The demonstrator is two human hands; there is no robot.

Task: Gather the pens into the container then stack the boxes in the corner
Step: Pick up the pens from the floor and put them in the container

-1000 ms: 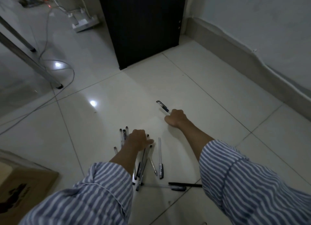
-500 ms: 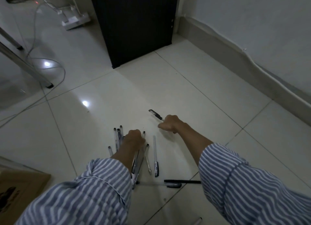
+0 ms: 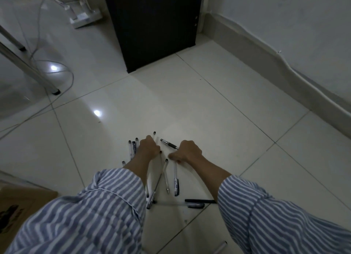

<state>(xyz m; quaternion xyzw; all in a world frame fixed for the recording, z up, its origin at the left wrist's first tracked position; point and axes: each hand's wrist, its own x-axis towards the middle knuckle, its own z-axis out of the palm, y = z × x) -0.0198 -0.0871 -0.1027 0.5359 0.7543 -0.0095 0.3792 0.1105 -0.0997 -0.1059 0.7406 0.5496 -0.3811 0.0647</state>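
From the head camera, both hands reached down to the tiled floor [image 3: 218,105] among scattered pens [image 3: 165,176]. The left hand [image 3: 148,148] was curled into a fist over a cluster of pens; whether it actually gripped any I could not tell. The right hand [image 3: 189,152] was also curled, its fingers closed around a dark-gripped pen [image 3: 169,144] that stuck out toward the left hand. More pens lay loose between the striped sleeves [image 3: 106,206]. A cardboard box [image 3: 20,202] sat at the lower left. A dark cabinet [image 3: 153,26] stood farther back near the wall.
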